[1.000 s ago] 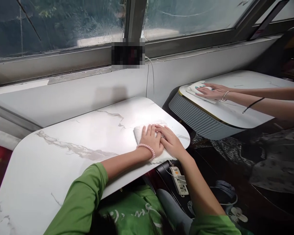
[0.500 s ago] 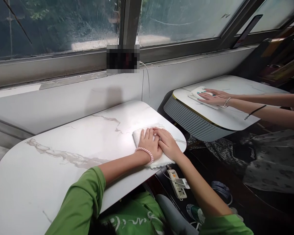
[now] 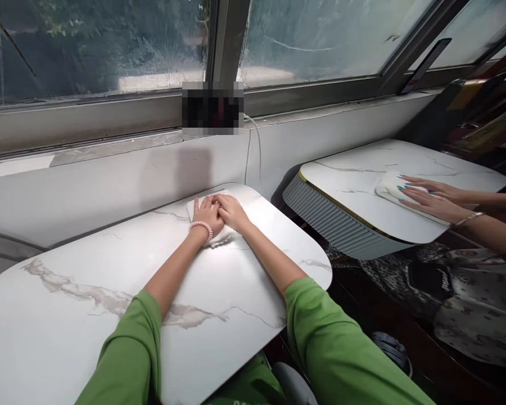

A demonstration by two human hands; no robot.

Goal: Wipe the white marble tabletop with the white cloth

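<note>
A white cloth [image 3: 222, 238] lies on the white marbled table [image 3: 109, 259], near its far edge by the wall. My left hand [image 3: 208, 215], with a pink coiled band at the wrist, rests flat on the cloth, fingers spread. Beside it, my right hand [image 3: 231, 212] presses on the cloth too, its fingertips overlapping the left hand. Both hands hide much of the cloth.
Another person's hands [image 3: 436, 198] lie on a white cloth [image 3: 390, 185] on a second marbled table [image 3: 346, 174] at the right. A cable [image 3: 259, 146] hangs down the wall below a pixelated object [image 3: 213, 108] on the sill.
Both my hands and the cloth have moved away from me and leftward, from the table's near right edge toward the wall. The other person's hands and cloth have shifted right.
</note>
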